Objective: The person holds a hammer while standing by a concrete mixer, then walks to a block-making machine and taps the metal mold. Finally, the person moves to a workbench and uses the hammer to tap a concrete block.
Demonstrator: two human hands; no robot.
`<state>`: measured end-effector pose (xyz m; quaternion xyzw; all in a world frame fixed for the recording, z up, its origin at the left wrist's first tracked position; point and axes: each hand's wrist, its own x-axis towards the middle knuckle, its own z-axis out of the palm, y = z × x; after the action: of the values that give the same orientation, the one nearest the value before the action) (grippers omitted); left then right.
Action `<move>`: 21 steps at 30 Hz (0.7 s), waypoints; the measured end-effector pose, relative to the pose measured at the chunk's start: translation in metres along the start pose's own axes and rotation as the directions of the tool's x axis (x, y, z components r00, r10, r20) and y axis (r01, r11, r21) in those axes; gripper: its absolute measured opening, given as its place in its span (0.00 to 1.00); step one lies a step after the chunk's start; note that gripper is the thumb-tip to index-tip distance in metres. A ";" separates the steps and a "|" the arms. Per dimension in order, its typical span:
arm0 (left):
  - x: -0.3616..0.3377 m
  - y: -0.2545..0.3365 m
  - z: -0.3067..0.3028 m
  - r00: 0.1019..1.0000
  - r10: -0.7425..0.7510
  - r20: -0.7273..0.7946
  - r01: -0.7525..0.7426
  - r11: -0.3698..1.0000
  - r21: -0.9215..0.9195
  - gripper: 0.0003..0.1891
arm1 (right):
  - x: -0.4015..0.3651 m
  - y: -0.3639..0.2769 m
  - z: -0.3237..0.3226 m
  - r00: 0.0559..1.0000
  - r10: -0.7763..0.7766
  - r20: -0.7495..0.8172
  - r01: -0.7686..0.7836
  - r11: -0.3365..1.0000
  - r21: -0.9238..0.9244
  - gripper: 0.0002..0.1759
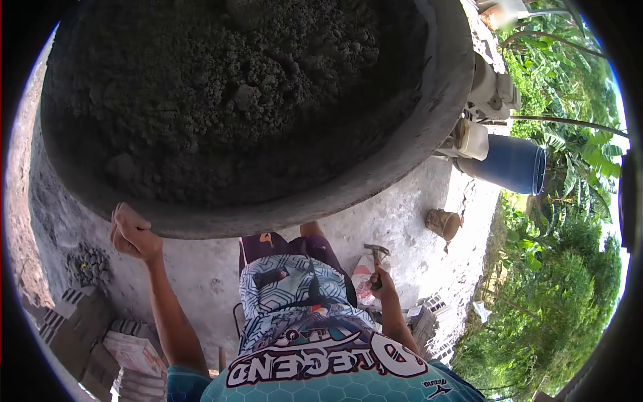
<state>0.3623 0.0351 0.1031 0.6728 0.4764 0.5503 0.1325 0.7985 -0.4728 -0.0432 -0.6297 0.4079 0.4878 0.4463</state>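
Loading looks finished: the wide, round, grey basin (375,174) is heaped with dark, crumbly grey mix (234,87), and none has been tipped out yet. The left hand (134,234) has its fingers curled tight over the near rim. The right hand (380,278), by the hip, is clamped on a small metal-headed tool (376,250). The tool's handle is hidden, and the basin's far edge is cut off.

Above my left hand (134,234), the basin (402,151) heaped with dark mix closes off all room; that hand is clenched on its rim. Under it, stacked blocks (80,328) and a stone heap (89,264) crowd the ground. My right hand (380,278), gripping the hammer (376,251), has a sack (360,285) just beside it. Beyond it, bare concrete (402,214) lies open up to the bucket (443,223) and blue drum (509,164).
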 end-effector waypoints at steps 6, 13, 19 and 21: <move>-0.007 -0.019 0.000 0.959 0.270 -0.081 -0.250 0.949 0.194 0.29 | -0.005 0.121 -0.101 0.972 0.043 -0.230 -0.211 0.582 -0.785 0.16; -0.012 -0.022 0.000 0.966 0.250 -0.070 -0.216 0.924 0.315 0.28 | 0.014 0.120 -0.072 0.978 -0.059 -0.199 -0.187 0.164 -0.969 0.21; -0.001 0.013 -0.001 0.995 -0.015 -0.103 0.019 0.999 0.037 0.31 | 0.063 0.046 -0.004 0.966 -0.252 -0.064 0.040 0.386 -0.922 0.25; -0.001 0.019 -0.004 0.993 0.008 -0.115 -0.005 1.000 0.026 0.31 | 0.005 0.010 0.052 0.900 -0.432 0.054 0.264 0.441 -0.858 0.25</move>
<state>0.3686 0.0234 0.1174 0.6432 0.4880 0.5825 0.0942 0.7771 -0.4254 -0.0566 -0.8753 0.0158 0.4640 0.1355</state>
